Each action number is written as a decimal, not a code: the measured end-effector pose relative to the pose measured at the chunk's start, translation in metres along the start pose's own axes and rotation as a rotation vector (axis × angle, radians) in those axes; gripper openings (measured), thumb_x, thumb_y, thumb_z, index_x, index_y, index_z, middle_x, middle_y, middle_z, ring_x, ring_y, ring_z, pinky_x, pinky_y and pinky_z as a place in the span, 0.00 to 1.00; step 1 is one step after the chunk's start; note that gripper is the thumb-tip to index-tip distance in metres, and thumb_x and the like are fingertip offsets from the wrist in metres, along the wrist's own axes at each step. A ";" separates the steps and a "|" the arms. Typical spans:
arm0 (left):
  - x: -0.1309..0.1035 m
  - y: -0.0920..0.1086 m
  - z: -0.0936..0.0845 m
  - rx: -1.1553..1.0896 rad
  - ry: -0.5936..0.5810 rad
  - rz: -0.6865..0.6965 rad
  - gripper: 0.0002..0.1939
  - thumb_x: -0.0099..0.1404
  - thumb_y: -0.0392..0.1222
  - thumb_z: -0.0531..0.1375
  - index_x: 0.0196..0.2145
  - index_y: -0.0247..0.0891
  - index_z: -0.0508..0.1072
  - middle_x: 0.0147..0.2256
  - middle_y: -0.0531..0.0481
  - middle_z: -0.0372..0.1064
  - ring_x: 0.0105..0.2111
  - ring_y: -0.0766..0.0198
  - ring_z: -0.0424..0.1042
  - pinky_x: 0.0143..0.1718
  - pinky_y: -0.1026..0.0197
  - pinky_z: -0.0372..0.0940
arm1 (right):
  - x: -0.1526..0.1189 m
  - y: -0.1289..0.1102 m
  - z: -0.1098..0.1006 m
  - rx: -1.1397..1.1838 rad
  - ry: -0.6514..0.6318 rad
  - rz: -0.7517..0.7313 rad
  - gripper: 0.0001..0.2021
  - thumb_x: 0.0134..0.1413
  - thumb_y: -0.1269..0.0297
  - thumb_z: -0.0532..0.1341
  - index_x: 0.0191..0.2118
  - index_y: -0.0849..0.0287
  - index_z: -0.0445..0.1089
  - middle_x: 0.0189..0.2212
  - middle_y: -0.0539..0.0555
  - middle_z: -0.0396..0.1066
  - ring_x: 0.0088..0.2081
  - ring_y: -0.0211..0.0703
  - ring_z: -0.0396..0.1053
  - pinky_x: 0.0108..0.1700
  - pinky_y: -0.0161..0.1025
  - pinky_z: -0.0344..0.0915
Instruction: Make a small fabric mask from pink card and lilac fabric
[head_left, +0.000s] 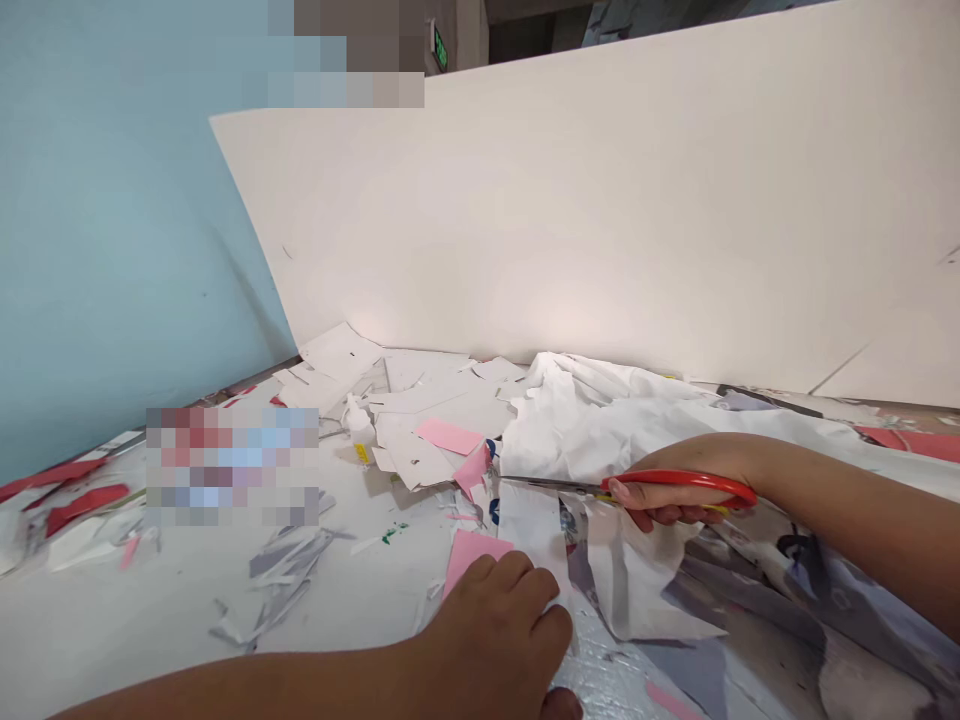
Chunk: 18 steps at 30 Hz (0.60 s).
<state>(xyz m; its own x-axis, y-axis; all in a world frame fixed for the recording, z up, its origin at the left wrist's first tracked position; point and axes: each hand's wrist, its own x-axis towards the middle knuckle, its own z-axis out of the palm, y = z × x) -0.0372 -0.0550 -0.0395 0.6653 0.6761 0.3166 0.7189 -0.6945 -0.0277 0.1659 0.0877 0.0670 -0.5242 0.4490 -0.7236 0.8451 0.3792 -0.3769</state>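
Note:
Red-handled scissors (679, 477) are in my right hand (660, 500), its fingers closed around the loops. Their blades point left and lie across a thin white sheet (532, 520); whether it is cloth or paper I cannot tell. My left hand (502, 625) is closer to me, fingers curled over the near part of that sheet, with the fingertips mostly hidden. A pink paper piece (476, 555) pokes out just beyond its knuckles. Behind the scissors the white material rises in a crumpled heap (577, 410).
A white glue bottle (360, 432) stands left of centre among white card scraps (442, 400). Paper strips (289, 560) and red scraps (86, 508) litter the left. A large white board (600, 220) rises behind, beside a blue panel (112, 220). Grey sheets (750, 580) lie at right.

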 end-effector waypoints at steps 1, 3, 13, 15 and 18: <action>0.000 0.000 0.000 0.005 -0.001 0.001 0.15 0.55 0.49 0.54 0.34 0.36 0.65 0.34 0.45 0.63 0.36 0.58 0.61 0.36 0.58 0.60 | -0.001 -0.003 -0.001 -0.014 0.009 0.003 0.32 0.45 0.36 0.42 0.29 0.61 0.66 0.20 0.47 0.54 0.18 0.31 0.51 0.23 0.34 0.54; 0.000 0.000 -0.001 0.007 -0.005 0.002 0.15 0.55 0.49 0.54 0.35 0.36 0.65 0.34 0.45 0.63 0.37 0.58 0.61 0.36 0.58 0.60 | -0.002 -0.010 -0.001 -0.032 0.029 0.021 0.32 0.45 0.36 0.41 0.28 0.62 0.67 0.20 0.47 0.54 0.17 0.31 0.50 0.23 0.34 0.53; 0.001 0.000 -0.002 -0.038 -0.019 -0.015 0.15 0.53 0.49 0.55 0.34 0.34 0.67 0.33 0.45 0.65 0.35 0.57 0.62 0.34 0.56 0.62 | -0.001 -0.018 0.001 0.028 0.109 0.068 0.31 0.43 0.36 0.45 0.24 0.61 0.69 0.18 0.47 0.55 0.15 0.30 0.49 0.19 0.32 0.50; 0.001 0.000 -0.003 -0.046 -0.029 -0.018 0.15 0.53 0.48 0.55 0.34 0.34 0.68 0.34 0.45 0.66 0.35 0.57 0.63 0.34 0.56 0.62 | 0.000 -0.016 0.001 0.048 0.123 0.066 0.30 0.42 0.36 0.47 0.23 0.61 0.70 0.17 0.47 0.55 0.15 0.30 0.48 0.18 0.32 0.49; 0.001 0.000 -0.005 -0.052 -0.047 -0.020 0.15 0.53 0.48 0.55 0.34 0.34 0.68 0.34 0.45 0.66 0.36 0.56 0.63 0.34 0.55 0.63 | 0.001 -0.008 0.001 0.109 0.130 0.038 0.28 0.40 0.37 0.50 0.23 0.61 0.70 0.15 0.46 0.55 0.14 0.30 0.48 0.17 0.31 0.47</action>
<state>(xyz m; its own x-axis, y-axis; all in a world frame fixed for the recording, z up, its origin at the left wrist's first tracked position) -0.0376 -0.0549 -0.0347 0.6602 0.7000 0.2721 0.7218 -0.6916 0.0279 0.1584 0.0847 0.0690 -0.4946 0.5650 -0.6604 0.8674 0.2730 -0.4161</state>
